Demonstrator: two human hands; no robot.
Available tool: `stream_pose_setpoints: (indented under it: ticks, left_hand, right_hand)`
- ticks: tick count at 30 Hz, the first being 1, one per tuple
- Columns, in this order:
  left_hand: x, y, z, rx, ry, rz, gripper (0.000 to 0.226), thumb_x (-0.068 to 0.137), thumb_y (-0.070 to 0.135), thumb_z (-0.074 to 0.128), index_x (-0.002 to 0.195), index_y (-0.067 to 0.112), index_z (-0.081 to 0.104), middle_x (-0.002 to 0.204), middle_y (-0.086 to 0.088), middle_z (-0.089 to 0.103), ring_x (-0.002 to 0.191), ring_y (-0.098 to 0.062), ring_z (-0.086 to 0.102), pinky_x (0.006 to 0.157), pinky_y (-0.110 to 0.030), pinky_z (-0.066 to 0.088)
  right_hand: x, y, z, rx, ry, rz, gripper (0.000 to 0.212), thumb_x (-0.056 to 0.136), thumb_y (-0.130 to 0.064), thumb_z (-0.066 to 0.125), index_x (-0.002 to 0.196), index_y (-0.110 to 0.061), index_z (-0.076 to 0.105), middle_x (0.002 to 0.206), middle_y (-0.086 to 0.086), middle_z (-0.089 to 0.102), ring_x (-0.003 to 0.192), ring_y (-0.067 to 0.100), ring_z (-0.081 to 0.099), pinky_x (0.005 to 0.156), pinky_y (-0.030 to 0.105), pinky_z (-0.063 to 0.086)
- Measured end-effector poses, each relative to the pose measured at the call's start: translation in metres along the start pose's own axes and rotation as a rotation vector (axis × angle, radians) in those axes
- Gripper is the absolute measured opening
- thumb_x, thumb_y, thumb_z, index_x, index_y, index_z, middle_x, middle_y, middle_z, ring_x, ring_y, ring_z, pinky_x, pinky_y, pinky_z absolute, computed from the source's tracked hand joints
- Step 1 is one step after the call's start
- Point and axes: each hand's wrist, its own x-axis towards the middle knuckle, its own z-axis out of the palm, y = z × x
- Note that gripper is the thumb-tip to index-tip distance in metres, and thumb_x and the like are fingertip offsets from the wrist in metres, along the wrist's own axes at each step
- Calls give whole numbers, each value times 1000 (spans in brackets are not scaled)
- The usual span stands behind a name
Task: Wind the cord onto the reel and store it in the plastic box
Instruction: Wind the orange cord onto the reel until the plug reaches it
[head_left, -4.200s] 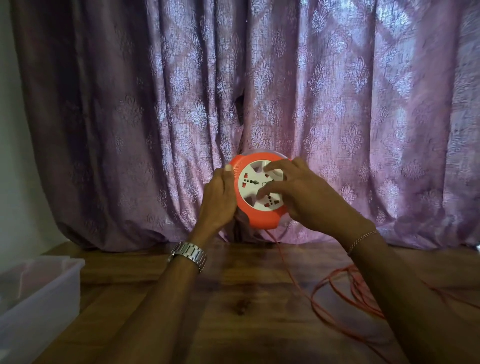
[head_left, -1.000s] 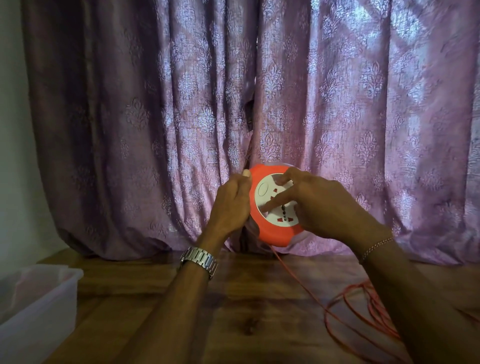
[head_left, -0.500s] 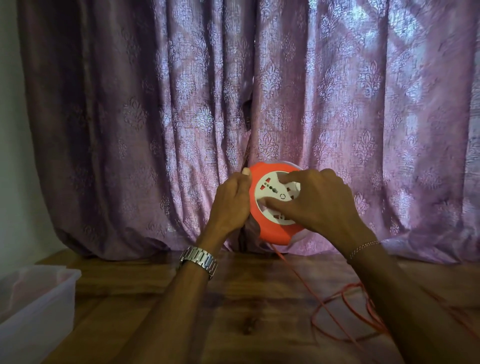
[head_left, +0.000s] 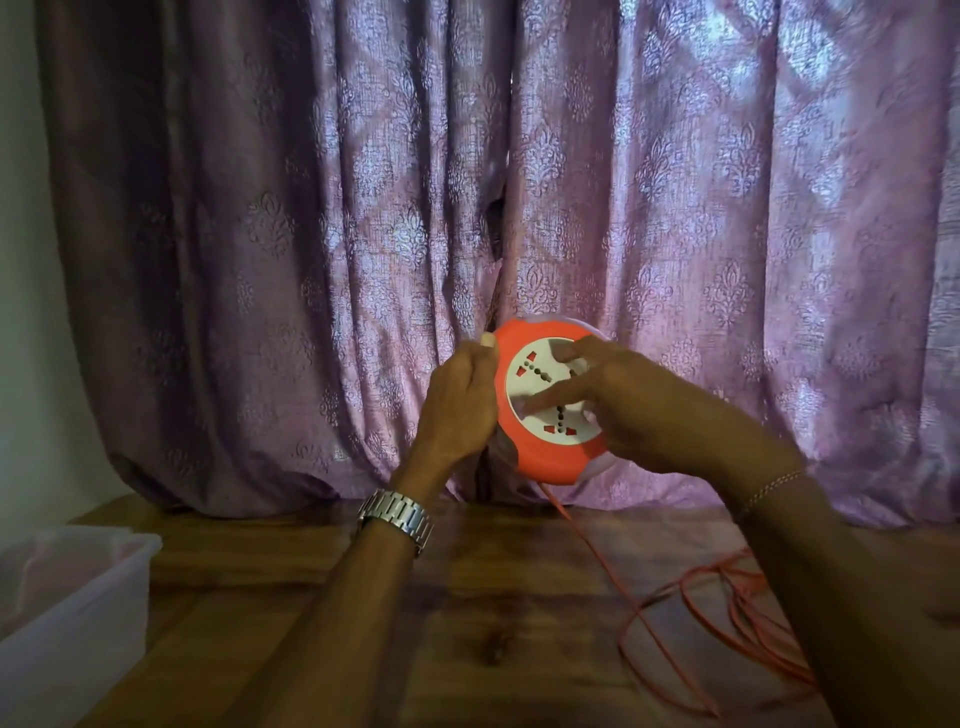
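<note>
Purple curtain (head_left: 675, 208) behind wooden tabletop (head_left: 467, 623). My left hand (head_left: 457, 405) grips the cord reel (head_left: 545, 447) rim upright; right hand (head_left: 639, 410) fingers press its socket face. Loose cord (head_left: 691, 613) lies lower right; plastic box (head_left: 72, 597) far left.

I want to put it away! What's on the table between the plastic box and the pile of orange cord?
In the head view, only bare wooden table lies between the plastic box and the loose cord; the left forearm crosses above it.
</note>
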Motion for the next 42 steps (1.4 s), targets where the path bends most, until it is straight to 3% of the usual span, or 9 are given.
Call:
stream_pose_setpoints:
  ticks: [10, 14, 18, 22, 26, 30, 34, 38, 42]
  left_hand:
    - [-2, 3, 2, 3, 1, 35, 55, 107, 46, 31, 89, 1, 57, 82, -18, 67, 81, -38, 63, 80, -53, 50]
    - [-2, 1, 1, 1, 18, 35, 53, 108, 43, 32, 85, 1, 55, 79, -18, 65, 79, -37, 61, 77, -50, 49]
    - [1, -1, 0, -1, 45, 8, 52, 108, 42, 34, 80, 3, 54, 74, -16, 62, 72, -31, 53, 72, -44, 43]
    - [1, -2, 0, 22, 46, 9, 48, 108, 42, 34, 75, 11, 51, 71, -9, 60, 69, -27, 51, 68, -41, 39]
    - [3, -3, -1, -4, 52, -13, 51, 108, 43, 33, 82, 5, 54, 75, -13, 63, 73, -31, 56, 74, -47, 46]
    - [3, -4, -3, -32, 54, -21, 51, 107, 44, 32, 82, 6, 55, 80, -17, 65, 80, -37, 61, 80, -51, 50]
    - [1, -2, -2, -45, 33, -5, 54, 106, 48, 32, 92, 3, 58, 85, -18, 68, 84, -36, 63, 81, -51, 50]
    - [-3, 2, -2, -46, 9, 33, 59, 100, 54, 31, 95, 2, 58, 86, -21, 67, 85, -38, 62, 83, -53, 49]
    - [-3, 2, -2, -30, 15, 38, 58, 100, 54, 31, 89, 3, 56, 84, -19, 67, 83, -37, 62, 81, -53, 50]
  right_hand:
    - [-2, -4, 4, -31, 162, 60, 63, 74, -13, 69, 110, -63, 57, 119, -4, 46, 119, 19, 51, 74, 38, 53]
    - [-4, -6, 4, -46, 259, 141, 62, 65, -43, 72, 116, -70, 47, 108, -5, 61, 100, 24, 60, 67, 32, 45]
    - [1, -5, 12, -67, 399, 250, 71, 52, -84, 56, 120, -63, 49, 93, -8, 73, 90, 24, 64, 65, 31, 46]
    - [2, -6, 16, -162, 433, 262, 77, 52, -92, 41, 122, -62, 49, 86, -5, 73, 87, 24, 65, 63, 30, 41]
    - [0, -8, 10, -277, 392, 210, 67, 66, -84, 49, 123, -52, 55, 94, -4, 64, 97, 22, 55, 59, 30, 38]
    - [0, -4, 1, -204, 364, 25, 24, 84, -41, 67, 108, -42, 68, 112, -9, 59, 104, 18, 46, 61, 31, 43]
    - [-1, -2, 0, -169, 97, -77, 54, 79, -2, 62, 105, -49, 68, 149, -11, 39, 129, 19, 35, 79, 34, 48]
    - [-1, -3, 4, -221, 47, -68, 56, 78, -6, 69, 107, -54, 65, 152, -10, 30, 136, 20, 26, 77, 30, 38]
    - [-2, -7, 4, -215, 82, -1, 56, 80, -21, 69, 114, -63, 55, 147, -8, 32, 130, 19, 36, 74, 36, 45]
